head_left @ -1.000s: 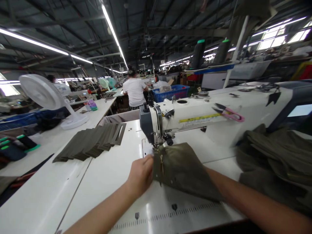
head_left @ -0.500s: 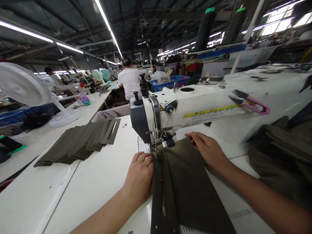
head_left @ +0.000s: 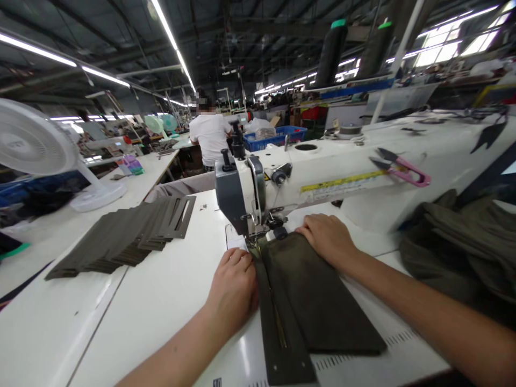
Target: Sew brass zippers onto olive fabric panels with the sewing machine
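Observation:
An olive fabric piece with a zipper [head_left: 310,301] lies flat on the white table under the presser foot of a white sewing machine [head_left: 306,177]. My left hand [head_left: 234,287] rests on the strip's left edge, fingers together and pressing down. On the upper right part of the fabric, close to the needle, my right hand [head_left: 328,236] lies flat with its fingers curled slightly. Neither hand grips anything.
A fanned stack of olive cut pieces [head_left: 124,236] lies to the left. A heap of olive fabric [head_left: 459,247] sits at right. Pink thread snips [head_left: 403,169] rest on the machine arm. A white fan [head_left: 36,145] stands far left. A person in a white shirt [head_left: 209,140] works ahead.
My right hand came out from under the fabric and settled on top of it near the needle. The folded fabric was opened and laid flat, zipper running toward me.

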A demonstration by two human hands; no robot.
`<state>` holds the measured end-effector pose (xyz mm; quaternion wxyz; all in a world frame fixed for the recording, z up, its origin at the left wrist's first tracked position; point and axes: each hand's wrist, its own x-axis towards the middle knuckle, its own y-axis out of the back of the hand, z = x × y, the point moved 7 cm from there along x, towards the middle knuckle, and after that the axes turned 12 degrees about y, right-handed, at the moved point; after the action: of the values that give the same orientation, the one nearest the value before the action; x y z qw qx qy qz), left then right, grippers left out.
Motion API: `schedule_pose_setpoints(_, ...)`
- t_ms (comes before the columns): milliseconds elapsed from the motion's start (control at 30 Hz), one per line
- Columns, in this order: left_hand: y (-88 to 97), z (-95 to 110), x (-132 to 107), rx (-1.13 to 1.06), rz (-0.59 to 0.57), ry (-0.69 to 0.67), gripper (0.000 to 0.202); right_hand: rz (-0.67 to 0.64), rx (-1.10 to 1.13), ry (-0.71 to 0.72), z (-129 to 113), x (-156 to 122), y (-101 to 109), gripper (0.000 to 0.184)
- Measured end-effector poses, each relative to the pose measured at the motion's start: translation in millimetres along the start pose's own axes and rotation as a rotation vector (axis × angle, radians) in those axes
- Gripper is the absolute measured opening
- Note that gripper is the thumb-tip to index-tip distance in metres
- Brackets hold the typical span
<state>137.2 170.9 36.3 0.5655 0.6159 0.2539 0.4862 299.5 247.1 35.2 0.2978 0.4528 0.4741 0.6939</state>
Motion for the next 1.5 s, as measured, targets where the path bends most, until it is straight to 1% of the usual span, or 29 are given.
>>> schedule_pose_setpoints(33, 1.0, -0.6, -0.8, -0.017, 0.015, 0.006, 0.013, 0.029, -0.013, 0.011, -4.1, -0.3, 2.4, 0.015)
schedule_pose_setpoints(100, 2.4, -4.1, -3.3, -0.056, 0.058, 0.035, 0.013, 0.137, 0.007, 0.100, -23.6, -4.1, 11.3, 0.011)
schedule_pose_setpoints(167, 4.8, -11.8, -6.5, -0.080, 0.150, 0.095, 0.013, 0.257, 0.154, 0.250, -51.9, -12.4, 19.2, 0.011)
schedule_pose_setpoints(200, 5.9, -16.3, -8.2, -0.087, 0.204, 0.122, 0.015, 0.294, 0.258, 0.329, -65.9, -17.2, 20.9, 0.014)
schedule_pose_setpoints(233, 6.2, -19.9, -9.8, -0.092, 0.249, 0.131, 0.019, 0.306, 0.343, 0.393, -77.8, -21.4, 20.6, 0.019)
schedule_pose_setpoints(267, 5.4, -21.9, -10.9, -0.100, 0.279, 0.112, 0.023, 0.302, 0.408, 0.439, -87.2, -24.6, 18.8, 0.025)
schedule_pose_setpoints(333, 1.1, -21.5, -11.1, -0.122, 0.278, 0.008, 0.027, 0.261, 0.462, 0.484, -97.3, -27.3, 12.8, 0.033)
schedule_pose_setpoints(433, -5.1, -17.3, -9.1, -0.128, 0.225, -0.156, 0.025, 0.214, 0.472, 0.514, -97.8, -26.4, 7.6, 0.036)
schedule_pose_setpoints(567, -4.4, -12.6, -5.6, -0.096, 0.195, -0.228, 0.024, 0.212, 0.484, 0.542, -93.7, -24.1, 9.6, 0.036)
schedule_pose_setpoints(767, -5.2, -7.4, -4.4, -0.083, 0.141, -0.198, 0.021, 0.220, 0.484, 0.570, -93.5, -25.5, 9.4, 0.037)
schedule_pose_setpoints(900, -10.5, -12.0, -1.6, -0.074, 0.094, -0.138, 0.021, 0.230, 0.503, 0.589, -92.2, -23.2, 5.4, 0.035)
schedule_pose_setpoints(1000, -13.1, -15.3, 1.2, -0.061, 0.061, -0.112, 0.022, 0.246, 0.516, 0.574, -89.3, -18.2, 2.8, 0.033)
schedule_pose_setpoints(1100, -12.0, -16.4, 3.6, -0.051, 0.064, -0.099, 0.022, 0.262, 0.553, 0.578, -85.9, -13.7, 3.4, 0.027)
schedule_pose_setpoints(1200, -8.3, -16.7, 4.4, -0.056, 0.081, -0.083, 0.022, 0.268, 0.639, 0.609, -83.4, -12.1, 9.1, 0.015)
schedule_pose_setpoints(1233, -6.8, -16.1, 3.8, -0.064, 0.083, -0.086, 0.021, 0.261, 0.666, 0.589, -81.5, -11.7, 11.0, 0.011)
schedule_pose_setpoints(1300, -3.7, -13.3, 0.5, -0.078, 0.081, -0.109, 0.022, 0.227, 0.708, 0.502, -76.7, -12.1, 13.5, 0.006)
schedule_pose_setpoints(1367, -0.1, -9.0, -6.0, -0.090, 0.086, -0.142, 0.024, 0.181, 0.719, 0.419, -74.5, -17.4, 16.6, 0.007)
schedule_pose_setpoints(1400, 1.5, -6.6, -10.1, -0.095, 0.089, -0.154, 0.024, 0.174, 0.702, 0.409, -75.6, -22.8, 20.4, 0.006)
schedule_pose_setpoints(1433, 3.1, -4.1, -14.5, -0.100, 0.095, -0.160, 0.024, 0.180, 0.665, 0.419, -78.1, -30.0, 26.0, 0.006)
schedule_pose_setpoints(1500, 6.1, 0.6, -23.4, -0.112, 0.110, -0.156, 0.023, 0.231, 0.557, 0.478, -86.1, -49.1, 41.4, 0.013)
